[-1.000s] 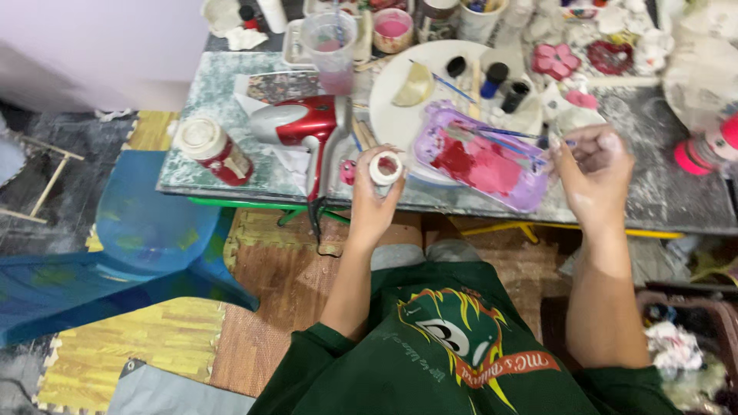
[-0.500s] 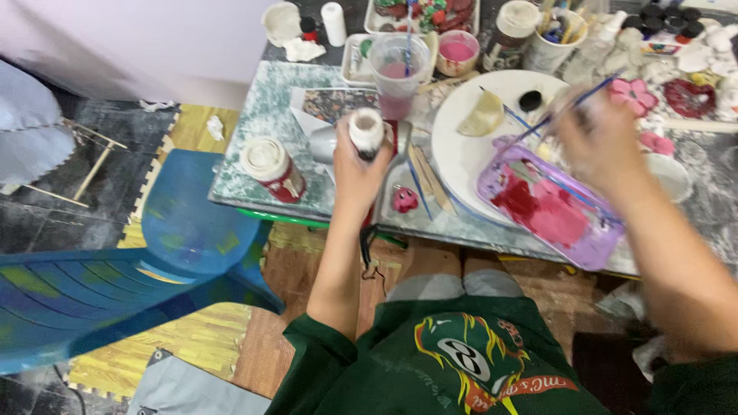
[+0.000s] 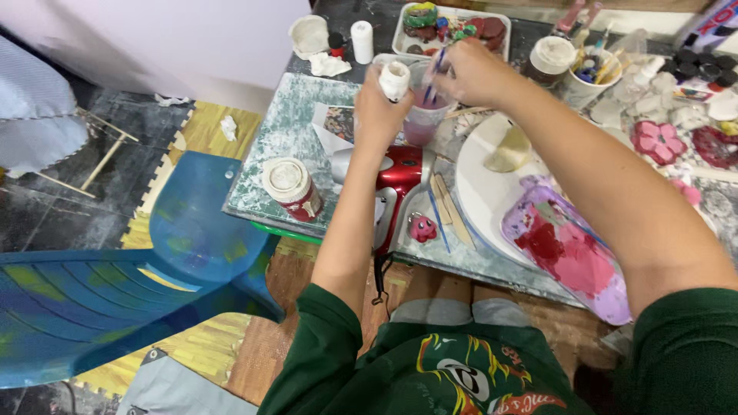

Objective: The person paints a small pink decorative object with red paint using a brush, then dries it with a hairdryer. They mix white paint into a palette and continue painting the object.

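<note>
1. Your left hand [image 3: 378, 107] is closed around a small white bottle [image 3: 395, 79], which stands roughly upright with its capped top poking out above your fingers.
2. Your right hand [image 3: 473, 71] is pinched shut on a thin blue-handled brush [image 3: 431, 77]. The brush's long axis runs steeply from about 1 o'clock at the grip down to 7 o'clock, its lower end inside the cup.
3. The relation that matters: the clear cup of pinkish water [image 3: 422, 119] sits directly between your two hands, just at 4 o'clock from the bottle and at 7 o'clock from your right hand. Both hands are almost touching it, with the right hand above its mouth.
4. At 6 o'clock from the cup lies a red hair dryer [image 3: 398, 184], its body running toward you along the tabletop [image 3: 286, 146].
5. At 8 o'clock from your left hand stands a white-lidded red jar [image 3: 291, 188], well apart from the bottle.
6. At 4 o'clock from the cup rests a white round plate [image 3: 480, 192], and beyond it, nearer your right forearm, a palette smeared with red and pink paint [image 3: 573, 257].
7. At 12 o'clock, a tray of coloured pieces [image 3: 453, 27] sits at the far edge.
</note>
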